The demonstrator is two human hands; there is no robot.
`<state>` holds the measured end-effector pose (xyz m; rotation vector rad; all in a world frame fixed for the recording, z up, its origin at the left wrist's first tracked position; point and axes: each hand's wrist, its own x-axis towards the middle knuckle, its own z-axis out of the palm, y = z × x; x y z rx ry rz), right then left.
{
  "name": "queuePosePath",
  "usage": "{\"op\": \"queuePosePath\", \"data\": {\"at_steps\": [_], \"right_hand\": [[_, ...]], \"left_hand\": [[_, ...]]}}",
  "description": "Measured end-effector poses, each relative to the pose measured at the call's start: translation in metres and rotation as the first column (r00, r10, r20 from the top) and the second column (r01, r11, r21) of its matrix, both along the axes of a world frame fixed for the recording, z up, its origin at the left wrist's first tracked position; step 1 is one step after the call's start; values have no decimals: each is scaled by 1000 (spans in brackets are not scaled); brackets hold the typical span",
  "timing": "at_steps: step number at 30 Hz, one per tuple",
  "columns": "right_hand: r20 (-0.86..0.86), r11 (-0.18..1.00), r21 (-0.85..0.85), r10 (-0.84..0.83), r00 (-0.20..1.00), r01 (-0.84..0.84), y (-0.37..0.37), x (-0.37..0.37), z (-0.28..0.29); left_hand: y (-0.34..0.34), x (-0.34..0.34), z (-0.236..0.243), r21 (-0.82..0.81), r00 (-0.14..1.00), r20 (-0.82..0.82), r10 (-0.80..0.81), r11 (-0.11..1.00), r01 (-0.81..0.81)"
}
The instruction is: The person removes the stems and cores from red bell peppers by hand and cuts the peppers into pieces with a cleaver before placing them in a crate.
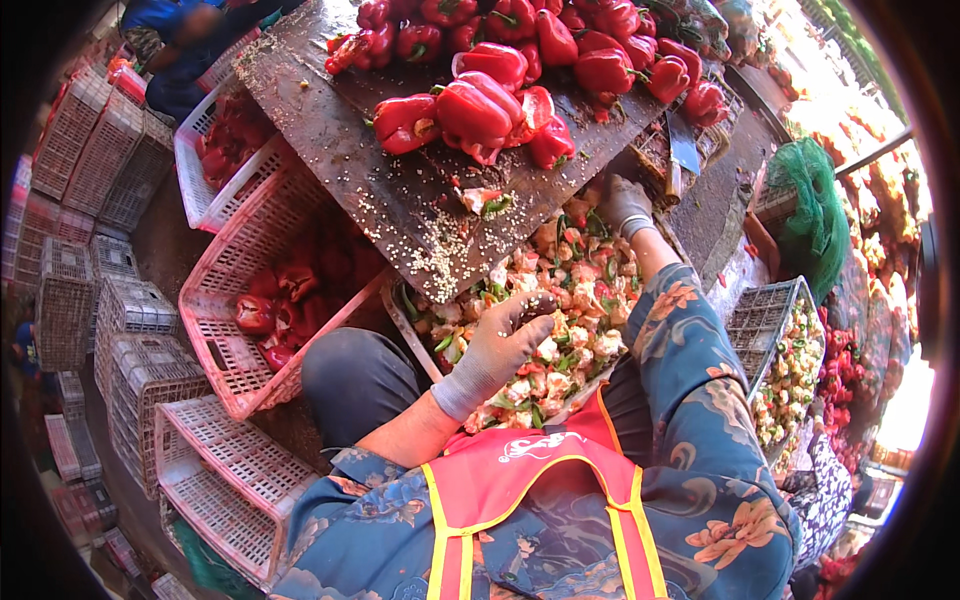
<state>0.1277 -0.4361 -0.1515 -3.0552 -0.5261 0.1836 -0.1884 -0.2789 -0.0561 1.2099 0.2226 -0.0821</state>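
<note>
My left hand (500, 350), in a grey glove with dark fingertips, hovers over a bin of pale pepper cores and green stems (575, 300), fingers loosely curled apart, holding nothing visible. My right hand (625, 208), also gloved, is at the right edge of the dark board (350, 130), near a knife (682, 150) with a wide blade; its fingertips are too shadowed to tell their grip. Whole and broken red peppers (480, 110) lie on the board among scattered seeds, with a small pepper scrap (482, 200) near the front corner.
A pink crate (215, 305) of red pepper pieces and a white crate (200, 200) flank the board's left. Stacked crates (140, 390) line the left. A grey crate of cores (785, 370) and green netting (805, 210) are at right. Another person (175, 60) is at upper left.
</note>
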Motion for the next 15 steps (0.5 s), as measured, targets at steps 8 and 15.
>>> {"op": "queuePosePath", "data": {"at_steps": [8, 15], "right_hand": [[-574, 498, 742, 127, 809, 449, -66, -9, 48], [-314, 87, 931, 685, 657, 353, 41, -99, 181]], "left_hand": [[-3, 11, 1, -32, 998, -44, -34, 999, 33], [-12, 9, -3, 81, 999, 11, -31, 996, 30]]}}
